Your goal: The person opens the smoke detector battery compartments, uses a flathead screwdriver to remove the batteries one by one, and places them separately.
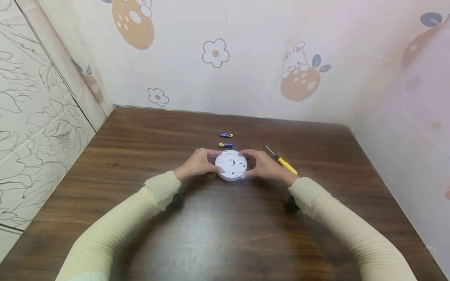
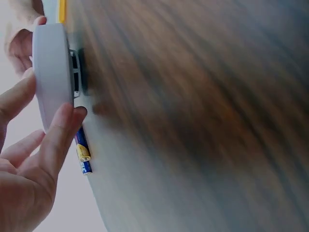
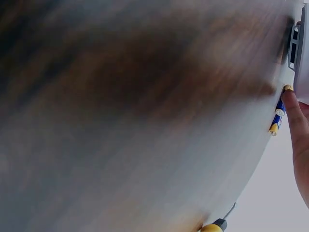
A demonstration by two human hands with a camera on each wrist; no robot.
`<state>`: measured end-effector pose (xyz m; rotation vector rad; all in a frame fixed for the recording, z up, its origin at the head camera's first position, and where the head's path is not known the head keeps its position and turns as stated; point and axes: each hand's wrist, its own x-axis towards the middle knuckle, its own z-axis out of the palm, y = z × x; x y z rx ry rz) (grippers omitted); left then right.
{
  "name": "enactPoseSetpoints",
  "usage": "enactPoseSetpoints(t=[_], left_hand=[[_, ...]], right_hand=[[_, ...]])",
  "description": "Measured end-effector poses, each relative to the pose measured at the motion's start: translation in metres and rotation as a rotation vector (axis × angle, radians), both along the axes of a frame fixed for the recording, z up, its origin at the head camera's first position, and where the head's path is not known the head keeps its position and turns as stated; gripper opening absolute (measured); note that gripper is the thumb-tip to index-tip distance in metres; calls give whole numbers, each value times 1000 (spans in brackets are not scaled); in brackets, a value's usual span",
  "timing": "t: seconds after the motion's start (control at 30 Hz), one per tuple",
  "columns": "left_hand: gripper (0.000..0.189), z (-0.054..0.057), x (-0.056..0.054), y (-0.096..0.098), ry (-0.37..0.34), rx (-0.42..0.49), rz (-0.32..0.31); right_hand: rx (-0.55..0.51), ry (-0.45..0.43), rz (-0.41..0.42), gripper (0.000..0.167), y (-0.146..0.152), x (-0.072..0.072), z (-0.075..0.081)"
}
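A round white smoke detector (image 1: pixel 231 165) is held between both hands, its slotted back plate facing up. My left hand (image 1: pixel 199 162) grips its left rim between thumb and fingers. On the opposite rim, the right hand (image 1: pixel 263 164) pinches with thumb and fingers. Seen from the left wrist, the detector's vented bulge (image 2: pixel 75 72) faces the tabletop close below; whether it touches the wood I cannot tell. Only part of the detector (image 3: pixel 303 72) and of the right hand (image 3: pixel 300 137) shows in the right wrist view.
Just beyond the detector, two blue-and-yellow batteries, one farther (image 1: pixel 226 135) and one nearer (image 1: pixel 225 145), lie on the brown wooden table (image 1: pixel 158 136). A yellow-handled screwdriver (image 1: pixel 287 166) lies beside the right hand. A patterned curtain (image 1: pixel 246 86) hangs behind the table.
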<state>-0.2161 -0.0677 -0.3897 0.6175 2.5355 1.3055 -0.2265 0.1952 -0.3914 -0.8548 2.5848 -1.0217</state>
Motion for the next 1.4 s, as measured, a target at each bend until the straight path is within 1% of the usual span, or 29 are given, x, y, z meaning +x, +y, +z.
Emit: enactPoseSetpoints(t=[0.1,0.2,0.3,0.4,0.47,0.57,0.67,0.7,0.73,0.83,0.93,0.97,1.13,1.27,1.4], left_hand=[[59,0,2,0,-26,18,10],[58,1,3,0,-41,32,18],[58,0,3,-1,-44,45,17],[57,0,3,-2,-64,55,24],[57,-1,4,-3,-113,85,29],[55,0,6,-2,-220,164,48],[53,-1,6,-2,-320,238,85],[52,-1,6,-2,-341,256,91],[52,2,8,-1,-366,265,95],[49,0,6,0,-430,299,116],[45,0,5,2,-478,340,130],[44,-5,3,2,-485,357,136],[44,-4,6,2,-512,417,141],[43,-4,9,2,-494,441,140],[41,-4,11,2,-470,459,159]], right_hand=[[-4,-17,1,71,2,1,0],[-32,-62,-13,60,3,2,1],[-85,-157,-51,53,3,3,2],[-125,-271,-109,52,2,4,2],[-151,-352,-145,52,2,5,2],[-194,-445,-185,52,2,6,2],[-242,-505,-200,52,2,6,2],[-260,-522,-208,52,2,6,2],[-271,-534,-212,52,2,6,2],[-310,-585,-249,53,2,6,2],[-347,-628,-299,54,0,6,2],[-364,-644,-319,54,0,7,2],[-417,-665,-348,53,-2,10,6],[-433,-660,-366,51,-4,12,7],[-453,-641,-383,51,-5,14,6]])
